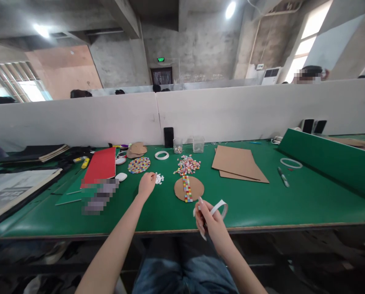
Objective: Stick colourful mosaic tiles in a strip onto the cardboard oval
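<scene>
My left hand point(147, 184) reaches to a small pile of white bits point(160, 179), its fingertips pinched together at the pile's left edge; whatever lies between them is too small to make out. Above the table's front edge, my right hand point(211, 218) is closed around a loop of white tape point(222, 207), with part of it hidden behind the fingers. Between the hands lies a round cardboard disc point(197, 188), crossed by a band of coloured mosaic tiles point(187, 190). Just behind the disc is a heap of loose mosaic tiles point(189, 164). A tile-covered disc point(139, 165) rests beyond my left hand.
Cardboard sheets point(235, 161) and a marker point(283, 177) lie to the right, near a tape roll point(290, 163). Another roll point(162, 155) and clear plastic boxes point(198, 144) sit toward the white partition point(246, 110). A red folder point(100, 166) lies left; a green panel point(329, 163) stands right.
</scene>
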{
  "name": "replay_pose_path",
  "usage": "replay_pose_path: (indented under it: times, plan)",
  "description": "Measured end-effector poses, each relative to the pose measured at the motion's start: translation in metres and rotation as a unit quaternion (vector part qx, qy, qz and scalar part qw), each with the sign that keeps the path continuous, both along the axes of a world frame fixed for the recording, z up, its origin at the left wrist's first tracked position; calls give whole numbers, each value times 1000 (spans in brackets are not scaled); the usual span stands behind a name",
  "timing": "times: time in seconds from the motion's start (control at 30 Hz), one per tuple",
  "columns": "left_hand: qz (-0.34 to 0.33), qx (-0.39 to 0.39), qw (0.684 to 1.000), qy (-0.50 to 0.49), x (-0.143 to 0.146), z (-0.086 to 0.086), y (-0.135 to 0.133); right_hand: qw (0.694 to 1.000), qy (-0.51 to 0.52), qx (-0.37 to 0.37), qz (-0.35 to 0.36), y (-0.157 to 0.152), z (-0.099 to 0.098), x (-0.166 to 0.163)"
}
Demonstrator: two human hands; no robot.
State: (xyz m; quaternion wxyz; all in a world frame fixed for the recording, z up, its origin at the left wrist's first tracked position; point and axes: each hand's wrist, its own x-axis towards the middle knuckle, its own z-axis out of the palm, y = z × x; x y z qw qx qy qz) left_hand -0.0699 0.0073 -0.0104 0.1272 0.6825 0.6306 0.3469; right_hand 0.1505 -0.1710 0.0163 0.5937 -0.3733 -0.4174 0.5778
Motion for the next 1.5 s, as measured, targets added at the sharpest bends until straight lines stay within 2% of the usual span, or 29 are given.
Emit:
replay_pose_path:
  times: [0.1, 0.23, 0.37, 0.5, 0.7, 1.07, 1.23, 1.37, 1.5]
  plan:
    - [4, 14, 1000, 19, 3, 2, 1, 1000, -18, 5, 3, 5, -5, -1]
    - [7, 38, 999, 9, 22, 11, -19, 998, -58, 11, 0, 10, -14, -1]
    - [-75, 23, 996, -33, 54, 23, -59, 993, -111, 23, -18, 16, -22, 1]
    - [-166, -21, 980, -107, 84, 31, -103, 988, -146, 45, -37, 19, -26, 0]
    - [-206, -84, 950, -218, 102, 32, -142, 981, -171, 81, -50, 17, -26, -1]
    - [-208, -207, 870, -397, 109, 29, -160, 958, -244, 136, -62, 18, -29, 0]
    - [-242, -276, 829, -422, 99, 24, -162, 945, -288, 154, -26, 19, -35, 5]
    - [-251, -290, 828, -410, 93, 19, -160, 927, -332, 175, 9, 22, -35, 8]
    - [-246, -273, 855, -365, 90, 10, -151, 900, -392, 190, 7, 28, -34, 11]
